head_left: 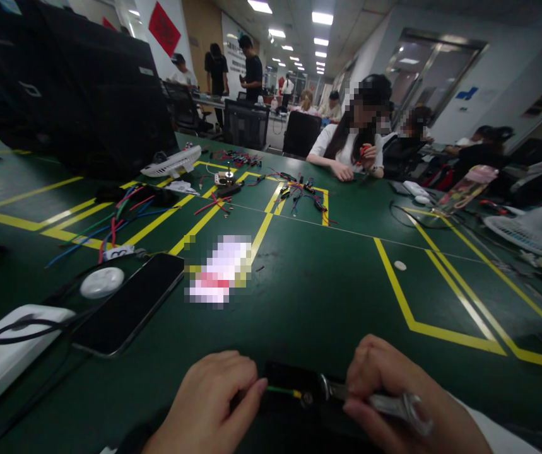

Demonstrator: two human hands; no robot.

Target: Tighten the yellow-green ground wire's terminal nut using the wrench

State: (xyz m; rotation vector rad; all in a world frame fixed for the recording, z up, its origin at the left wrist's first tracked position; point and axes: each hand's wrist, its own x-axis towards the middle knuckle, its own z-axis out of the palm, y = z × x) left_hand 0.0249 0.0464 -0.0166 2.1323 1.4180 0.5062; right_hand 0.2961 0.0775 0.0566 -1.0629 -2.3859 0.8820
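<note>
At the near table edge, my right hand [388,381] is closed around a metal wrench [396,405]. One wrench end sticks out to the right below my fingers, and the other reaches left over a dark object [292,375]. My left hand [216,394] pinches a thin green wire [280,391] between thumb and fingers. The wire's yellow end lies beside a small round metal fastener [306,398] on the dark object. Shadow hides most of that object's shape, and I cannot tell whether the wrench touches the fastener.
A black phone [131,306], a white power strip [8,359] and a white round item [102,282] lie to the left. Bundled coloured wires [114,217] sit behind them. A blurred bright item [221,271] is ahead. Across the green table [318,284] sits another person [351,135].
</note>
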